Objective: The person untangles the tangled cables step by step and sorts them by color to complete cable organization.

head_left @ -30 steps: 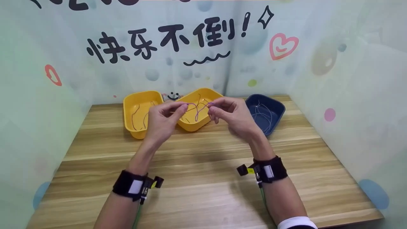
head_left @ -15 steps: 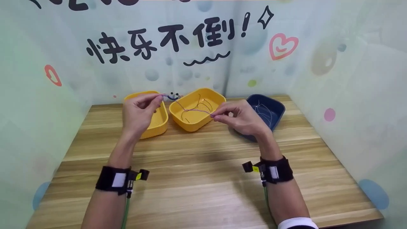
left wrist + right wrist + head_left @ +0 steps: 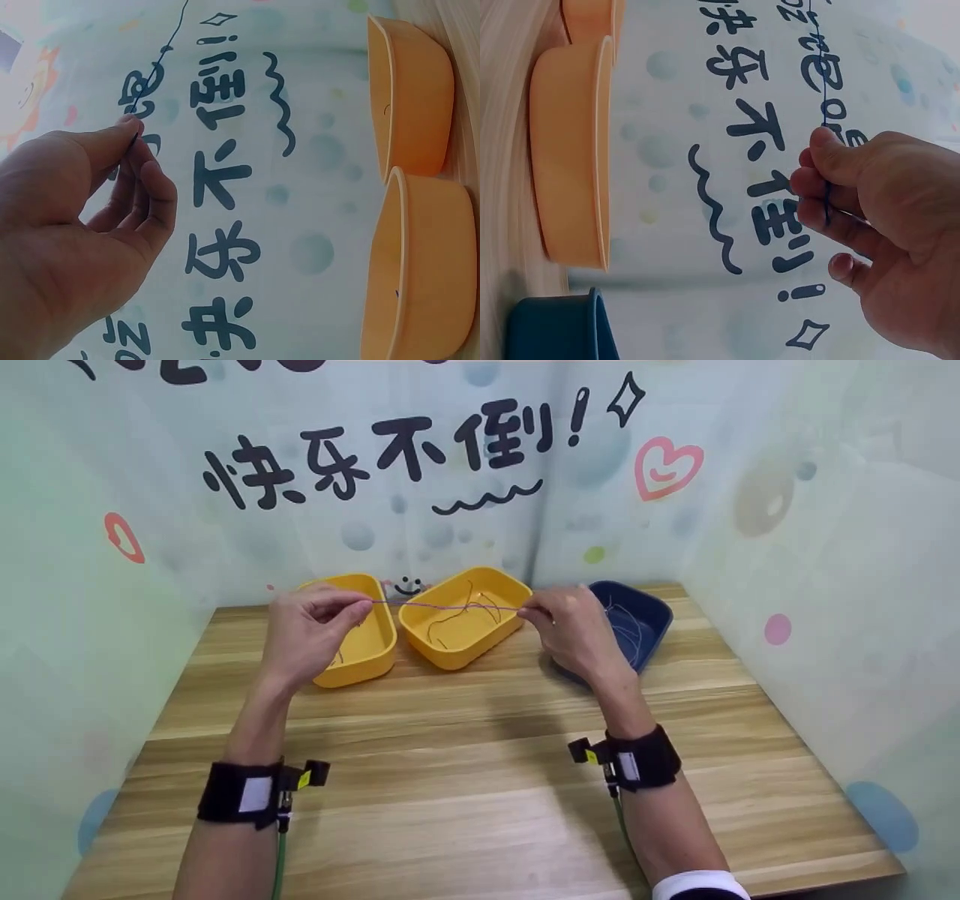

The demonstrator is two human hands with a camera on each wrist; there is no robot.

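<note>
A thin purple string (image 3: 442, 607) runs nearly straight between the two hands, above the boxes. My left hand (image 3: 304, 634) pinches its left end between thumb and forefinger, in front of the left yellow box (image 3: 379, 660). With thumb and fingertips, my right hand (image 3: 577, 634) pinches the other end near the dark blue box (image 3: 660, 619). The right wrist view has a short tail of string (image 3: 827, 206) hanging past the fingers. Against the wall in the left wrist view, the string (image 3: 157, 71) looks dark.
The middle yellow box (image 3: 450, 660) holds several dark strings, and thin pale strings lie in the dark blue box. All three boxes stand at the back of the wooden table (image 3: 450, 780). A printed curtain (image 3: 300, 532) hangs behind them, with walls at both sides.
The hands have moved apart, the left one going further left. The string, looped between them a second ago and slack half a second ago, is now stretched nearly straight.
</note>
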